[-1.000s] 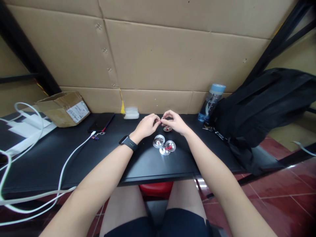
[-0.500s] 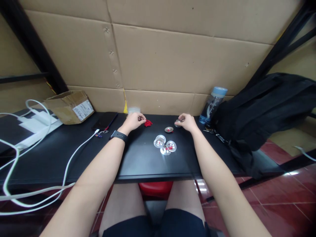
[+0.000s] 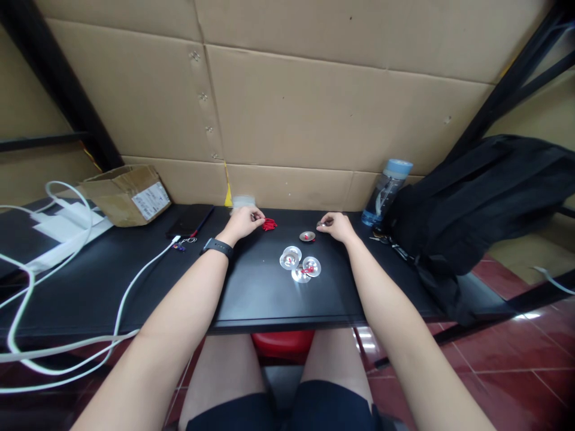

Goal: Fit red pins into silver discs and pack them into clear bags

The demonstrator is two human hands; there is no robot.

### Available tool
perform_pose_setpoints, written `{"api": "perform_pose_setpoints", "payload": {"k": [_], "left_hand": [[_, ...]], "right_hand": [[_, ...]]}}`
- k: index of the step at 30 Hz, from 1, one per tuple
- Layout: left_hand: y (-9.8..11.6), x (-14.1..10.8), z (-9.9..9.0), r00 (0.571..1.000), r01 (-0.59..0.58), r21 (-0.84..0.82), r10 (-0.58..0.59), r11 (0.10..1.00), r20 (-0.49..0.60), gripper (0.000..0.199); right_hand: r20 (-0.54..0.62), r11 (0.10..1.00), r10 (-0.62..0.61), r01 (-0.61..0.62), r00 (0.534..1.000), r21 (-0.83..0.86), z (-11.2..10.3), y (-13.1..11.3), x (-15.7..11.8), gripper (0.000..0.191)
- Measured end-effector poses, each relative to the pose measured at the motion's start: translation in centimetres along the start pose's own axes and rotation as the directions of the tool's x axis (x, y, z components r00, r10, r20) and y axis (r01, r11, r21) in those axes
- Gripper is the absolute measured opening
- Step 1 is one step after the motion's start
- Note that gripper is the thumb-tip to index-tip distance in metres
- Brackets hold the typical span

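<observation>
My left hand (image 3: 246,221) rests on the black table with its fingers pinched at the left edge of a small red bundle (image 3: 269,224); what the fingertips hold is too small to tell. On the right, my right hand (image 3: 335,225) is closed around a small metal disc (image 3: 322,224), mostly hidden by the fingers. Between the hands lies a silver disc with a red centre (image 3: 307,237). Nearer the front, several shiny round discs with red bits (image 3: 311,267) overlap in two pairs, one pair (image 3: 290,260) left of the other.
An open cardboard box (image 3: 128,194), a dark flat item (image 3: 188,220) and white cables (image 3: 123,299) are on the left. Behind my left hand sits a clear container (image 3: 244,202). A blue-capped bottle (image 3: 387,191) and a black backpack (image 3: 485,203) stand at the right.
My right hand has shifted slightly left and down, and its fingers now cover more of the metal disc. My left hand has barely moved.
</observation>
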State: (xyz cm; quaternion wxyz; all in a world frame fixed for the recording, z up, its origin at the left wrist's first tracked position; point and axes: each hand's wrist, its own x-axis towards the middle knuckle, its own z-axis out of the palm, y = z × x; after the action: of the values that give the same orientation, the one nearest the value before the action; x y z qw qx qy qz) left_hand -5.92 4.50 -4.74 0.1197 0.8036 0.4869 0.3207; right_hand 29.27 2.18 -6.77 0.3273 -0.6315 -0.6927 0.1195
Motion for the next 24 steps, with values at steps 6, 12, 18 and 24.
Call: {"api": "perform_pose_setpoints", "payload": {"k": [6,12,18,24], "left_hand": [[0.1,0.0,0.0,0.999,0.016,-0.032,-0.015,0.999,0.050,0.019],[0.1,-0.1,0.0,0.998,0.020,-0.022,-0.019,1.000,0.053,0.018],[-0.1,0.1,0.3,1.000,-0.011,0.014,0.011,1.000,-0.022,0.033],[-0.2,0.2,0.6,0.999,-0.035,0.027,0.035,0.999,-0.007,0.041]], "right_hand": [[0.022,0.999,-0.039,0.039,0.999,-0.007,0.1,-0.1,-0.1,0.018],[0.032,0.998,-0.055,0.055,0.998,-0.017,0.1,-0.3,-0.2,0.017],[0.049,0.997,-0.031,0.034,0.998,-0.070,-0.1,-0.1,-0.2,0.024],[0.070,0.978,0.019,-0.004,0.997,-0.207,-0.8,-1.2,-0.5,0.035]]}}
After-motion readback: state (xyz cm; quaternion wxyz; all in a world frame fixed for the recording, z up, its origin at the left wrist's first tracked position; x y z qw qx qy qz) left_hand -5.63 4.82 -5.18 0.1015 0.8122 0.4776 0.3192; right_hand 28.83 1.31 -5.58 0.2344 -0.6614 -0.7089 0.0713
